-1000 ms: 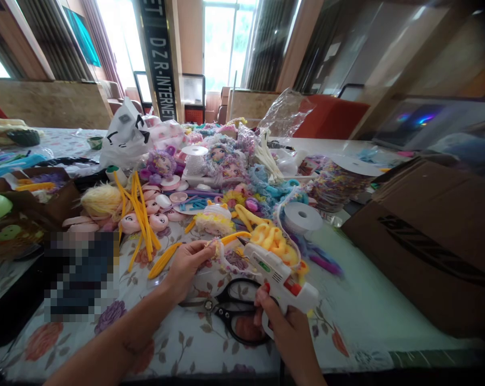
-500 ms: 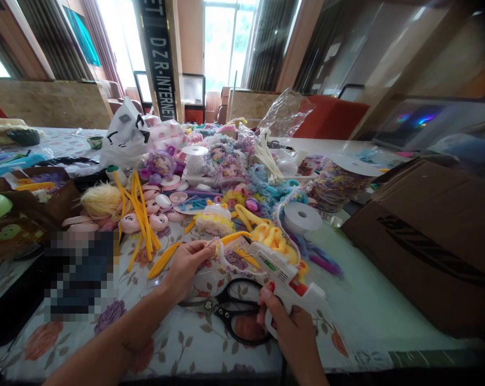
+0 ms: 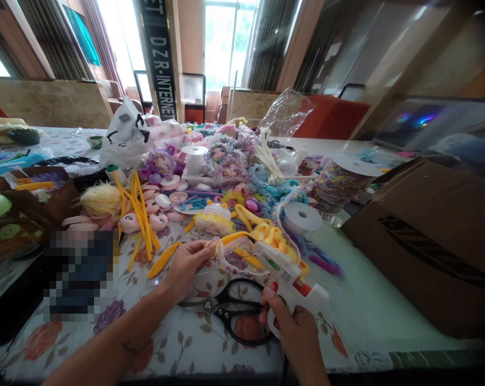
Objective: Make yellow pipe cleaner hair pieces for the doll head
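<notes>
My right hand (image 3: 293, 327) is wrapped round the handle of a white hot glue gun (image 3: 283, 268), whose nozzle points up and left. With closed fingers my left hand (image 3: 192, 262) pinches the end of a pale lace trim (image 3: 242, 269) dotted with small coloured bits; a yellow strip (image 3: 235, 237) runs beside it. The trim loops past the glue gun toward a white spool (image 3: 302, 217). Black-handled scissors (image 3: 226, 303) lie open on the flowered cloth below my hands, their handles partly behind my right fingers. A fluffy yellow coil (image 3: 271, 238) sits behind the nozzle.
Yellow strips (image 3: 142, 222) and several pink doll heads (image 3: 158, 221) lie beyond my left hand. A heap of yarn, dolls and spools fills the table's middle. A large cardboard box (image 3: 427, 246) stands at the right; a smaller brown box (image 3: 53, 201) is at left.
My right hand and the glue gun have shifted slightly right, the nozzle moving a little away from my left hand. My left hand looks unmoved, still pinching the trim.
</notes>
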Available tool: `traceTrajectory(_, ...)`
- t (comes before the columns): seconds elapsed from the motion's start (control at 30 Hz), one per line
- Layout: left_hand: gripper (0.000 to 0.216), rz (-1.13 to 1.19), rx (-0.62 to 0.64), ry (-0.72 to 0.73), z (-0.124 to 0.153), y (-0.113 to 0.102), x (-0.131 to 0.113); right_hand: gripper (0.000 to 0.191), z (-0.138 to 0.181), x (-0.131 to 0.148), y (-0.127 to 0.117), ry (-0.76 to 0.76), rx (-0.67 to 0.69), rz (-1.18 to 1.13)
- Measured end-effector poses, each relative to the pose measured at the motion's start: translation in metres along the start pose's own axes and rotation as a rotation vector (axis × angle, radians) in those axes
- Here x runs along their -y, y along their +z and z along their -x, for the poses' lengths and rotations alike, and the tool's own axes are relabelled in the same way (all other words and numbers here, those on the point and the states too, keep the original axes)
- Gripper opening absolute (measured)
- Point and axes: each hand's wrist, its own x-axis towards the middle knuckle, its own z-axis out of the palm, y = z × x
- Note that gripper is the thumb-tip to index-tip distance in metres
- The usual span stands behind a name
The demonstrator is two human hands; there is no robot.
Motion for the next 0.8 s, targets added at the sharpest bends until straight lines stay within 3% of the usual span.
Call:
traceTrajectory(0.47,0.030,0.016,-0.007,0.013,0.000,-0.001,0.002,0.033,0.001,-0.001,-0.002,-0.048,-0.071,0.071)
traceTrajectory(0.57,0.030,0.025,-0.017,0.012,0.000,-0.002,0.002,0.036,0.000,-0.005,-0.003,-0.146,-0.144,0.163)
traceTrajectory(0.67,0.029,0.042,-0.042,-0.021,-0.001,-0.002,0.001,0.028,0.000,-0.007,-0.008,-0.366,-0.190,0.288)
traceTrajectory(0.73,0.027,0.073,-0.059,-0.049,-0.002,-0.002,-0.001,0.025,-0.002,-0.010,-0.018,-0.491,-0.223,0.364)
traceTrajectory(0.8,0.026,0.129,-0.075,-0.056,-0.002,-0.001,-0.003,0.026,-0.007,-0.014,-0.034,-0.518,-0.311,0.436)
